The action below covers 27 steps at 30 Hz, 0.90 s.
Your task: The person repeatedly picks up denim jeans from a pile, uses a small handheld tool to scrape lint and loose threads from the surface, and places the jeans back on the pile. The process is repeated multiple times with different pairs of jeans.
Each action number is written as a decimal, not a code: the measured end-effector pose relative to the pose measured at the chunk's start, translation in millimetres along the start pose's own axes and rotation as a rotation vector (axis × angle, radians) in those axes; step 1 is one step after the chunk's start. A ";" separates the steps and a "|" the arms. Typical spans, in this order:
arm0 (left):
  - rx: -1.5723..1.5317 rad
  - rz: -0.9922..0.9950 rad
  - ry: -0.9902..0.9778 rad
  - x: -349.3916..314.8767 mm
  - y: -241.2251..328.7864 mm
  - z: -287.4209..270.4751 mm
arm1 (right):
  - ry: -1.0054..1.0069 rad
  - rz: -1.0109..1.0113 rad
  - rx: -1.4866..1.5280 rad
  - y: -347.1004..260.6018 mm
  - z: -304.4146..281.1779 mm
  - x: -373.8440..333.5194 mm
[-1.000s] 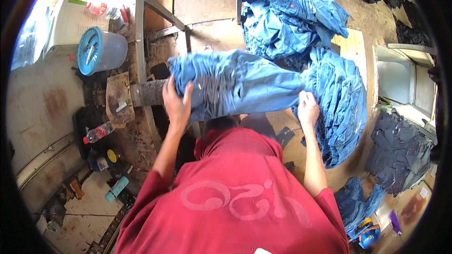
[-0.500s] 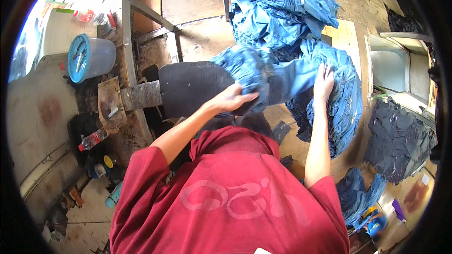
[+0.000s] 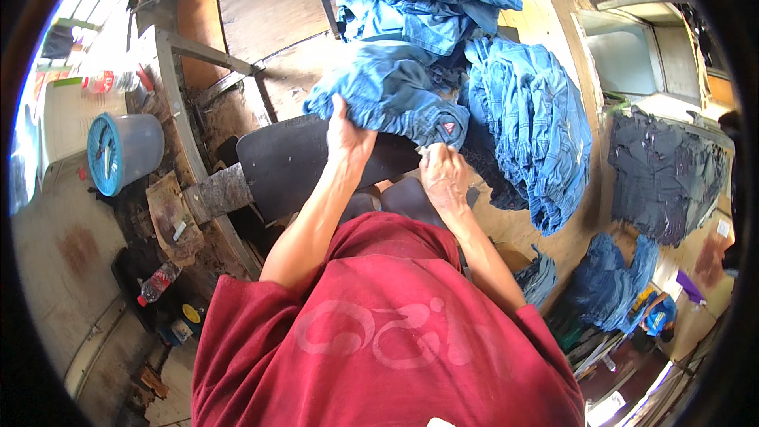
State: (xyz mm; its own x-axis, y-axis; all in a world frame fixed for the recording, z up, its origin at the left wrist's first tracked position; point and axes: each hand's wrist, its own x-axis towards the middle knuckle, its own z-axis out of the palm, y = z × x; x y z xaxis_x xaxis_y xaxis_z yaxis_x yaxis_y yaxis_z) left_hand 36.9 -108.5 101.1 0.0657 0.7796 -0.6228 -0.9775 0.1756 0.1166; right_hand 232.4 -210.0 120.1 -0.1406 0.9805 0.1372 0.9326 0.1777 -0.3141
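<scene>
- Nearest me, the person in a dark red shirt (image 3: 387,332) bends over the work with both forearms reaching forward.
- The right hand (image 3: 444,182) has its fingers curled in, pinching the near right corner of a blue denim garment (image 3: 379,95), just beside a small triangular patch (image 3: 449,127).
- The left hand (image 3: 348,138) grips the garment's near edge farther left; one digit points up over the cloth, and I can't make out all the others.
- A black board (image 3: 285,164) juts in below the hands, its left end on a rough grey support (image 3: 220,194). The garment lies across the view of its far edge, toward the right end — whether cloth and board touch there, I can't tell.
- Off to the left, a clear bottle (image 3: 160,281) with a red cap lies tilted.
- Right of the garment is a tall heap of gathered blue denim (image 3: 530,126), and well out past it a stack of dark clothes (image 3: 664,178).
- Beyond the far left corner of the board, a clear bucket (image 3: 142,146) shows its blue lid.
- Farthest off, behind the garment, another denim pile (image 3: 419,0) — loosely crumpled, with folds hanging over.
</scene>
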 end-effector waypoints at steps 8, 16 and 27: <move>0.259 0.080 0.142 -35.4 112.3 -46.8 | -0.508 -0.051 0.487 -103.6 -0.6 -28.1; 0.488 -0.073 -0.010 -126.1 129.3 -63.1 | -0.383 0.060 0.993 -188.9 -7.6 11.0; 1.615 -0.320 0.002 -189.7 226.4 -128.7 | 0.121 0.231 0.229 -28.2 -72.7 42.7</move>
State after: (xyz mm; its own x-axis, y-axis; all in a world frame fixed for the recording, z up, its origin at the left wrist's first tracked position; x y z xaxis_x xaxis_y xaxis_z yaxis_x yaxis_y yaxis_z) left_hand -222.7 -294.0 146.1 0.2099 0.5899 -0.7797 0.2824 0.7269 0.6260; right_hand 224.3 -179.2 203.1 0.1190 0.9824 0.1442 0.8346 -0.0203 -0.5504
